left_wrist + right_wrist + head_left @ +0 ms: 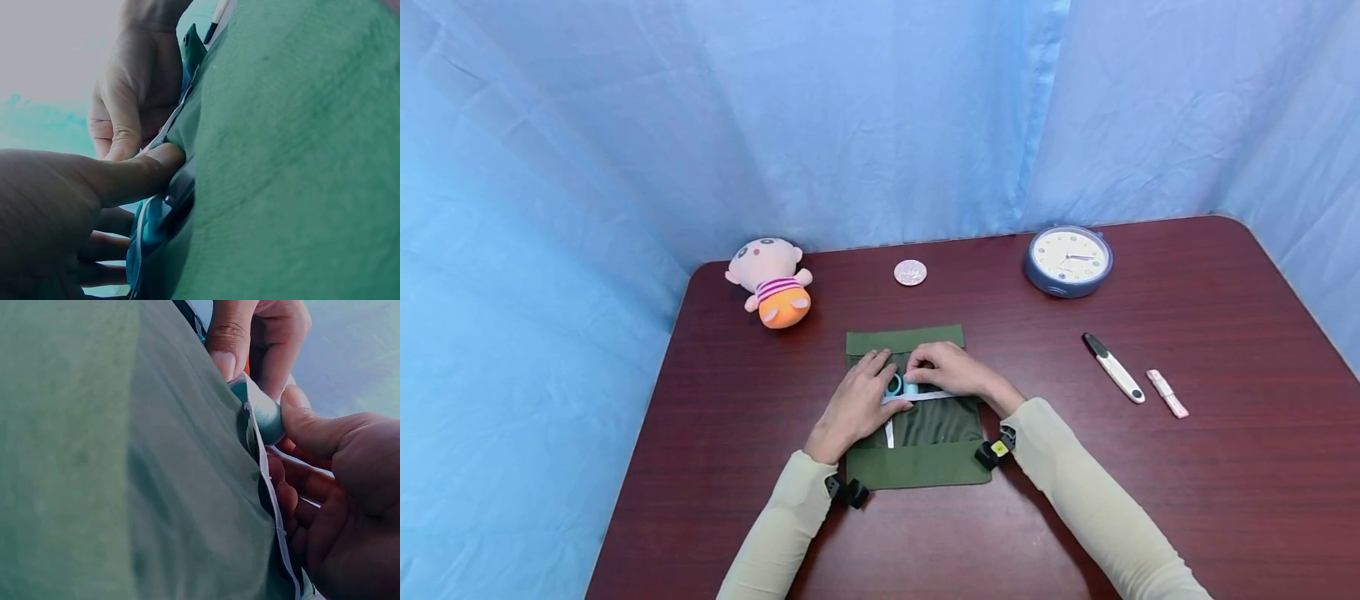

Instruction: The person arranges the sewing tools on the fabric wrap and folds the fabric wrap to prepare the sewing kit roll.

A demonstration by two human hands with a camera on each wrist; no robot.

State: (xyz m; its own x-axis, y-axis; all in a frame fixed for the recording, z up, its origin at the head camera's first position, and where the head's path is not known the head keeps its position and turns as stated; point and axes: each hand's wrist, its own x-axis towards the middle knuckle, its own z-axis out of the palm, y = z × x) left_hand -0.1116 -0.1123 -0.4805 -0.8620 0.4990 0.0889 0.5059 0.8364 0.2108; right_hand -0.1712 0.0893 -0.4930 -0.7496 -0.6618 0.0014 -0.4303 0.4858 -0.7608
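A green cloth tool roll point(917, 467) lies spread on the table, with a white elastic band point(936, 395) across its middle. My right hand point(951, 368) pinches a small teal thread spool point(270, 422) between thumb and fingers. Part of the spool sits behind the band. My left hand point(859, 400) lies on the roll's left part, its fingers fairly straight and its thumb point(150, 164) pressing at the band beside the spool. Under the left fingers shows a teal scissors handle point(894, 385), the rest hidden. A white strip point(890, 433) hangs below the band.
A plush toy point(775, 283) lies at the back left, and a round shiny disc point(911, 272) at the back middle. A blue clock point(1069, 261) stands at the back right. Nearer on the right lie a black-and-white cutter-like tool point(1114, 368) and a small pale pink-white item point(1167, 393).
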